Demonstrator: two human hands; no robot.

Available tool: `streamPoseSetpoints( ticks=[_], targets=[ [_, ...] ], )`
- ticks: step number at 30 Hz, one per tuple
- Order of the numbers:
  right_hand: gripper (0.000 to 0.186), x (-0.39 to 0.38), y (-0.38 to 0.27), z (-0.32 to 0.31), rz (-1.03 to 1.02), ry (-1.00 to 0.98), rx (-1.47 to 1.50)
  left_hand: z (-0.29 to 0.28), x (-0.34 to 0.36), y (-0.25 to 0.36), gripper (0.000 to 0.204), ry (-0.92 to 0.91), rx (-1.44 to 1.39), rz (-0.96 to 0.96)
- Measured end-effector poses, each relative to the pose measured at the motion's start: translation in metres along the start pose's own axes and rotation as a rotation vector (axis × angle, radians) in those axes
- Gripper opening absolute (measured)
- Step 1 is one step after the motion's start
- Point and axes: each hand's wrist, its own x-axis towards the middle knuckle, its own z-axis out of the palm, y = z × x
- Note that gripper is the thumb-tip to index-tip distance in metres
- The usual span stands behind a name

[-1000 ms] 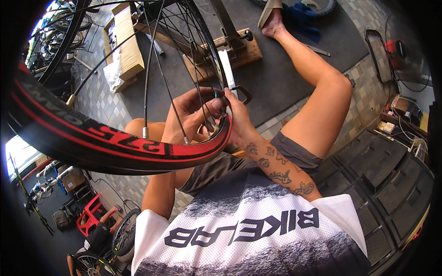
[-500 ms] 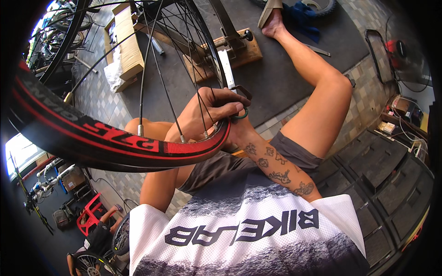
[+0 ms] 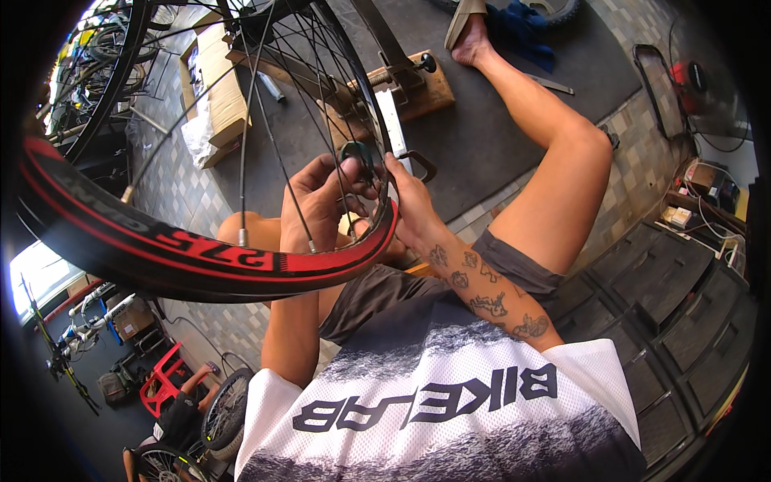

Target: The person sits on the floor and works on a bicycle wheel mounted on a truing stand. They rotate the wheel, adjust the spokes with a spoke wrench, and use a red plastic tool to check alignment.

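Note:
A bicycle wheel with a black and red rim [image 3: 321, 261] fills the upper left, its thin dark spokes running up to the hub. My left hand [image 3: 315, 201] reaches in from beneath the rim, behind some spokes. Its thumb and fingers are closed on a small green ring-shaped spoke wrench [image 3: 353, 148], at the spokes near the rim's right side. Outside that edge is my right hand [image 3: 414, 201], thumb laid along the rim and gripping it; its other fingers are mostly hidden behind the rim.
The wheel stands in a truing stand with a wooden base [image 3: 430, 92] on a dark mat [image 3: 474, 153]. An open cardboard box [image 3: 225, 104] lies left of it. Black drawers [image 3: 642, 281] line the right. Another person's arm [image 3: 207, 394] and bicycle wheels show at lower left.
My left hand has drawn back leftward from the rim's right edge to among the spokes, carrying the green wrench. My right hand, largely covered before, now shows against the rim.

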Motion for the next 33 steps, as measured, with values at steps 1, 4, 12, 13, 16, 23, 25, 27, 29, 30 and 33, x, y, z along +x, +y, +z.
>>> streamPoseSetpoints(
  ticks=[1,4,12,13,16,23,25,27,29,30,33],
  targets=[
    [0.046,0.0,-0.004,0.001,0.011,-0.017,-0.001,-0.001,0.0,-0.002,0.022,0.039,0.035,0.025],
    [0.044,-0.01,-0.011,0.006,0.045,-0.036,0.055,-0.002,0.004,-0.008,0.025,0.05,0.087,0.077],
    [0.048,-0.03,-0.004,0.004,0.036,-0.025,-0.038,0.006,0.018,-0.013,0.023,0.215,0.219,0.217],
    [0.049,-0.027,-0.005,0.003,0.033,-0.044,-0.018,0.006,0.017,-0.012,0.022,0.28,0.253,0.324],
    [0.05,-0.02,-0.008,0.004,0.044,-0.012,0.016,-0.001,0.008,-0.005,0.022,0.357,0.234,0.438],
    [0.052,-0.026,-0.003,0.012,0.068,-0.002,0.038,-0.01,-0.001,-0.016,0.018,0.086,0.17,0.089],
    [0.05,-0.024,-0.003,0.011,0.048,-0.046,0.054,-0.006,0.002,-0.023,0.02,0.04,0.064,0.005],
    [0.046,-0.021,-0.003,0.01,0.034,-0.098,0.064,-0.004,0.005,-0.028,0.019,-0.021,-0.028,-0.039],
    [0.045,-0.02,-0.002,0.009,0.025,-0.095,0.082,-0.005,0.009,-0.028,0.018,-0.076,-0.061,-0.082],
    [0.044,-0.02,-0.001,0.009,0.029,-0.092,0.099,-0.007,0.012,-0.028,0.018,-0.119,-0.09,-0.094],
    [0.046,-0.02,-0.001,0.008,0.019,-0.088,0.095,-0.011,0.018,-0.028,0.017,-0.194,-0.07,-0.108]
  ],
)
